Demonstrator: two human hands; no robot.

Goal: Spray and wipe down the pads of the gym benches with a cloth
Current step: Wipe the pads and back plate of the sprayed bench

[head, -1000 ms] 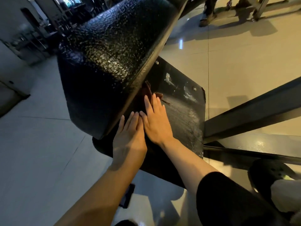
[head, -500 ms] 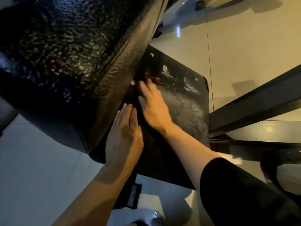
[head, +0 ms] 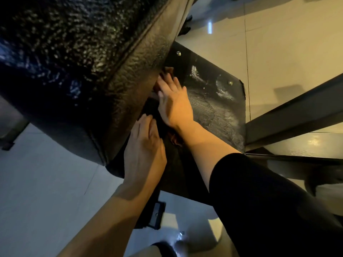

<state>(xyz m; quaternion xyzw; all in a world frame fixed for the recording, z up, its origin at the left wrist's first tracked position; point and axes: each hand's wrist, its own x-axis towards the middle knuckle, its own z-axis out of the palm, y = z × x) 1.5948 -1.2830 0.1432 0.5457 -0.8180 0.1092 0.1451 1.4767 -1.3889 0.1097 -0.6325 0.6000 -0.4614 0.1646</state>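
Black textured back pad (head: 74, 71) overhangs the seat pad (head: 213, 112). Right hand (head: 174, 104) presses a dark reddish cloth (head: 167, 71) flat-fingered into the gap under the back pad; left hand (head: 143, 145), fingers straight, lies flat below it. Best to keep firm pressure and work along the seam.

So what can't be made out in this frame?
- Cloth: head view, only a brownish bit shows past the right hand; the rest lies under the hands and the back pad.
- Left hand: fingertips in deep shadow at the pad's edge.
- Spray bottle: none identifiable.
- Seat pad: near part covered by arms and sleeve.
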